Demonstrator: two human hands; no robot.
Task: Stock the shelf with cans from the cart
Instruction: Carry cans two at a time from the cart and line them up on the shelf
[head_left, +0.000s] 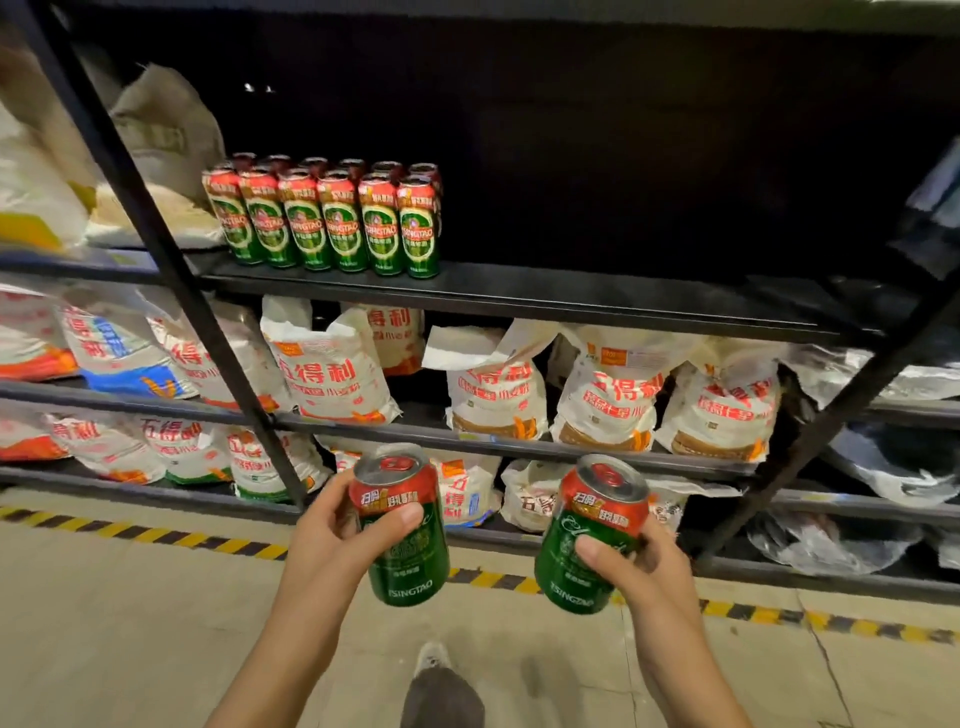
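Two hands low in the frame, each with a can. Left hand (332, 525) at lower centre-left, grip closed around the left can (402, 525): thumb across the front of the label, fingers wrapped behind and mostly hidden. Can is upright, tilted slightly, red top band, green body, TSINGTAO at the bottom, silver lid facing the camera. Right hand (631, 558) at lower centre-right, grip closed on the right can (587, 535): thumb pressed on the green part of the front, fingers curled round the far side. That can leans with its top toward the right. The two cans are apart, not touching, both held in the air in front of the lower shelves, above the floor (130, 623). Stocked cans (332, 223) stand in the upper left-centre of the frame on the top shelf (571, 301), two rows deep, six across the front, packed side by side at the shelf's left end; the rest of that shelf board to the right is dark. Flour bags (498, 389) fill the shelves below, white with red lettering. Yellow-black hazard tape (156, 535) runs along the floor at the rack's base. A shoe (441, 686) shows at bottom centre.
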